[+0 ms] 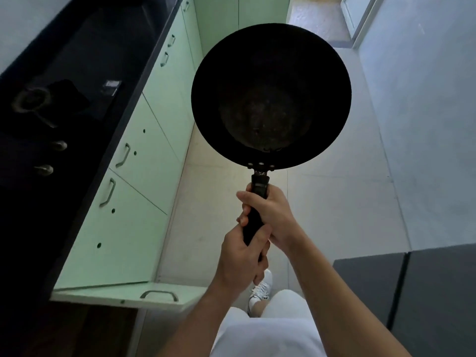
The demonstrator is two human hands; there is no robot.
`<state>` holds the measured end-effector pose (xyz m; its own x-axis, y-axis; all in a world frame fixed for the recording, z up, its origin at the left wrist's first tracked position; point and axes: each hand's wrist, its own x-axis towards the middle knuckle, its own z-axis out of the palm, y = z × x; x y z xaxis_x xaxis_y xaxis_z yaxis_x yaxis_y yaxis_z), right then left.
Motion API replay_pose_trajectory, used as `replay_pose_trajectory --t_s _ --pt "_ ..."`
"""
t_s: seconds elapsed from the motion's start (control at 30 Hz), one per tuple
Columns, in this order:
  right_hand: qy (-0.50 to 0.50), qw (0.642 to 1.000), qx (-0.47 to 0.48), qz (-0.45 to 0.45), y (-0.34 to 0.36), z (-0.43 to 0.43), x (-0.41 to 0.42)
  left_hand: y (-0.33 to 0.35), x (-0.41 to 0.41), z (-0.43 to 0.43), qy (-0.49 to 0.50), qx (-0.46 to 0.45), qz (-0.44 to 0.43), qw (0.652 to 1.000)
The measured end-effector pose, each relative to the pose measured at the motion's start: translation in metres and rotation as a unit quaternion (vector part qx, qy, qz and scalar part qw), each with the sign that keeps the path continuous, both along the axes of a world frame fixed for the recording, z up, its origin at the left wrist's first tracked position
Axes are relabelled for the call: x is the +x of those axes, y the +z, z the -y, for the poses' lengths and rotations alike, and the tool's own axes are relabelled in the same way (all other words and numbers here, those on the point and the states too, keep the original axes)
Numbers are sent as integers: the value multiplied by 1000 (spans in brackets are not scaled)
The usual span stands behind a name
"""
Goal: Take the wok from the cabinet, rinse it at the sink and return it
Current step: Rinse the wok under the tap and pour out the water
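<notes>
Both of our hands are wrapped around the black handle [253,220] of the wok [270,99]. Our right hand [275,215] grips it higher up, close to where the handle meets the pan, with the thumb lying over the top. Our left hand [240,256] grips the end of the handle just below, at 7 o'clock from the right hand, and the two hands touch. Both have their fingers curled tight around the handle.

The wok is held out in front of us in the air, at 12 o'clock from the hands, above the floor [219,197]. Its dark round bowl faces up towards us, and the flat bottom looks worn and speckled. Three rivets show where the handle joins the rim.

At 9 o'clock from the wok runs a row of pale green cabinets [144,202] with metal pull handles. Above them, towards 10 o'clock, lies the dark tabletop [77,47], with a stove burner [31,99] and two knobs [59,145] set into it. At 8 o'clock from our hands one cabinet door [103,296] stands swung open, just beside our left forearm.

Below the hands, at 6 o'clock, we see our white clothing [268,331] and one white shoe [261,289] on the floor. A pale wall [425,99] rises at 3 o'clock.
</notes>
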<state>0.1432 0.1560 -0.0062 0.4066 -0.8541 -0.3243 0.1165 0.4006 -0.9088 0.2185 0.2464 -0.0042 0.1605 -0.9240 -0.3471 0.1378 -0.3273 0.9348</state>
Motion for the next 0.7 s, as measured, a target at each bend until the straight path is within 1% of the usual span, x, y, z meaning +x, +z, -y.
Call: replay_pose_trajectory --t_s 0.17,0.3,0.5,0.7 --pt "8 1000 4 -1 2 71 -22 3 -23 70 -2 5 4 1000" --pt "-1 999 32 11 2 115 -31 7 -31 116 -4 10 0 1000" --pt "-4 998 52 21 -5 181 -33 3 -33 181 -6 21 -14 1000" --pt "-16 999 39 12 -11 266 -17 -3 -13 268 -20 11 -25 999"
